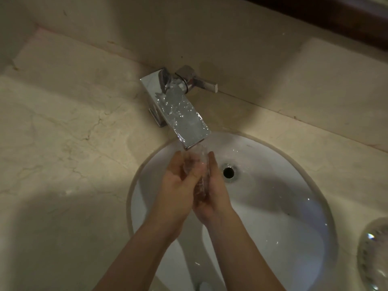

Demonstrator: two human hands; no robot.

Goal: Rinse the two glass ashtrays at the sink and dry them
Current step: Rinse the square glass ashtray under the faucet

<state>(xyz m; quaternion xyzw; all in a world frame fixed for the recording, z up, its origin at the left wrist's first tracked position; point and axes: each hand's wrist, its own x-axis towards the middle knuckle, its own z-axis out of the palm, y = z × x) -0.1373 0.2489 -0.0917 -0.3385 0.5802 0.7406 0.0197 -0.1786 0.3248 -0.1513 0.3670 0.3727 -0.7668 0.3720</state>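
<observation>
Ashtray (201, 182) held under faucet (184, 120) stream; second ashtray (375, 256) sits on counter (63, 143).

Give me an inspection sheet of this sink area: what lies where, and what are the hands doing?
Surface: marble counter around a white sink, wet with drops.
Job's things: ashtray held on edge under the tap, water running; second ashtray on the counter, right of the sink.
Clutter: nothing seen.
Fingers: left hand and right hand both hold the ashtray.
Cables: nothing seen.
Surroundings: stone backsplash, dim light.
</observation>
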